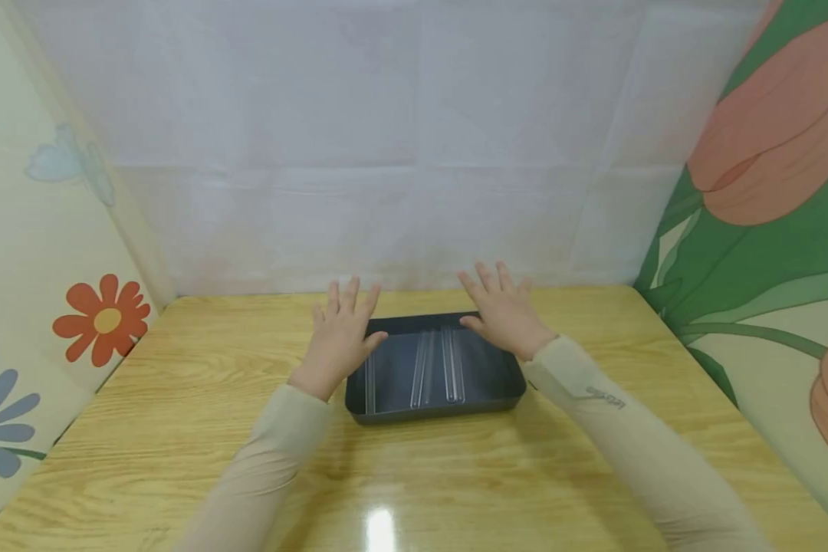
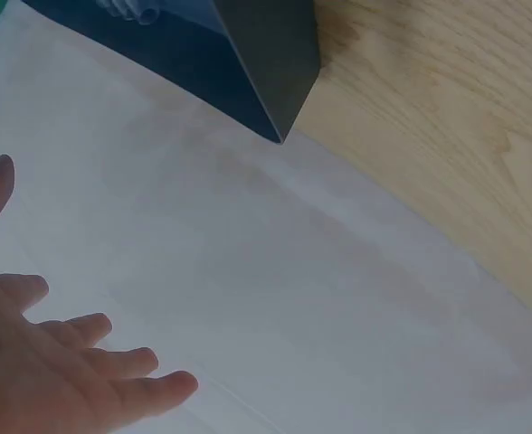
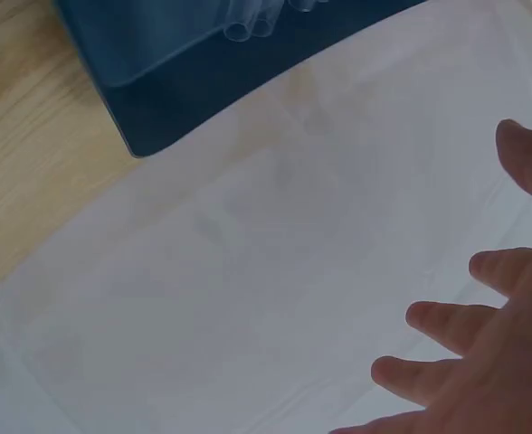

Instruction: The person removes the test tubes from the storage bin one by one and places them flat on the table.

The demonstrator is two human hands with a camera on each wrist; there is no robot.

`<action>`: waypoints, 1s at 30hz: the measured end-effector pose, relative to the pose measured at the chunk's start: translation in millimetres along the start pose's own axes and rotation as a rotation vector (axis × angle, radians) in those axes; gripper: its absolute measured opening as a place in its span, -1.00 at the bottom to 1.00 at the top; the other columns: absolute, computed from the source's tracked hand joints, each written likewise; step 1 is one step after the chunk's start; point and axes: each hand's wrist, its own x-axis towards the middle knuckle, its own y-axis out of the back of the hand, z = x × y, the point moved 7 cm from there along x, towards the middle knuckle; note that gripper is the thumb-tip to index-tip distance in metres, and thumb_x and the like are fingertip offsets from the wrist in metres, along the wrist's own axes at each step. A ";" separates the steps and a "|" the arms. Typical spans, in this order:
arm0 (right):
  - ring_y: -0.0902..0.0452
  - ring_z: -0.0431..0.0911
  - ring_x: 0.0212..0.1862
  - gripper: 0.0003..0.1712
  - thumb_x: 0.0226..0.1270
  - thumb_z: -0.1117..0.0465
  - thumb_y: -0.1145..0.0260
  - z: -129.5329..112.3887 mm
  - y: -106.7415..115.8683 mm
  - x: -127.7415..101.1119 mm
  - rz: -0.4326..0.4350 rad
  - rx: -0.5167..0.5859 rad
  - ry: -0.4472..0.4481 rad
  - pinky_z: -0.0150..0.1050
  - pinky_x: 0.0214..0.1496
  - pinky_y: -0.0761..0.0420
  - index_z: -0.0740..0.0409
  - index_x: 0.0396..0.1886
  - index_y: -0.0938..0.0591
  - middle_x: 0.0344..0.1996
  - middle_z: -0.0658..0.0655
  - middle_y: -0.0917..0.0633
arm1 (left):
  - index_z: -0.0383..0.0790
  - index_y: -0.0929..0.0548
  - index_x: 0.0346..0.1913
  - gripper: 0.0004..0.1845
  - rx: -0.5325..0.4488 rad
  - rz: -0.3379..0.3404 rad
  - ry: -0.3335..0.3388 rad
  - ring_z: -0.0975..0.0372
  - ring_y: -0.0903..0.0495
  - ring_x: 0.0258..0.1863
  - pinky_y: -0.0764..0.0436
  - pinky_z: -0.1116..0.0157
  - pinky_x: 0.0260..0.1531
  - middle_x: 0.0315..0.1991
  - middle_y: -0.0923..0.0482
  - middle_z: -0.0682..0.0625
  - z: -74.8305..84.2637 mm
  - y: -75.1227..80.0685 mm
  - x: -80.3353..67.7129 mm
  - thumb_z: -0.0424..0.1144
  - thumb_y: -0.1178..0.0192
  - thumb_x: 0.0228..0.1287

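A dark, shallow rectangular tray [image 1: 435, 412] sits on the wooden table in the head view. Several slim, clear tubes [image 1: 453, 366] lie lengthwise in it, one of them near its left wall. My left hand [image 1: 340, 337] hovers by the tray's left side, fingers spread and holding nothing. Over the back right corner is my right hand [image 1: 507, 316], likewise spread with bare fingers. In the left wrist view the left hand [image 2: 58, 371] is apart from the tray's corner [image 2: 280, 81]. The right wrist view shows round tube ends [image 3: 239, 29] inside the tray.
The wood-grain table [image 1: 200, 399] runs back to a white cloth [image 1: 386, 153] hung behind it. Side panels painted with flowers stand at left [image 1: 103, 322] and right [image 1: 766, 169]. Light glints on the table's front.
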 end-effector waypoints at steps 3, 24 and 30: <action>0.20 0.40 0.45 -0.10 0.38 -0.11 -0.25 2.5 -1.2 -1.9 0.014 0.018 -0.005 0.55 0.25 0.09 0.09 0.55 -0.09 0.49 0.34 -0.04 | -0.17 0.01 0.55 -0.19 -0.051 0.002 0.006 -0.30 0.26 0.44 0.04 -0.37 0.27 0.51 0.20 -0.33 -4.9 -3.8 -2.7 -0.06 -0.15 0.41; -0.30 0.27 0.29 -0.38 0.45 0.22 -0.18 19.8 -9.3 -10.2 0.026 0.607 -0.121 0.12 0.28 -0.39 0.43 0.39 -0.29 0.29 0.44 -0.36 | -0.39 -0.22 0.45 -0.34 -0.492 -0.068 0.186 -0.05 -0.58 -0.36 -0.59 0.19 -0.44 0.24 -0.33 -0.50 -52.3 -20.7 -18.4 -0.47 -0.14 0.31; -0.46 0.27 0.11 -0.38 0.44 0.25 -0.18 29.9 -26.8 -11.1 -0.110 0.875 -0.291 0.07 -0.16 -0.66 0.41 0.40 -0.28 0.20 0.45 -0.46 | -0.41 -0.18 0.46 -0.34 -0.713 -0.190 0.320 -0.02 -0.60 -0.32 -0.65 0.25 -0.43 0.14 -0.36 -0.53 -65.1 -31.6 -23.1 -0.45 -0.13 0.34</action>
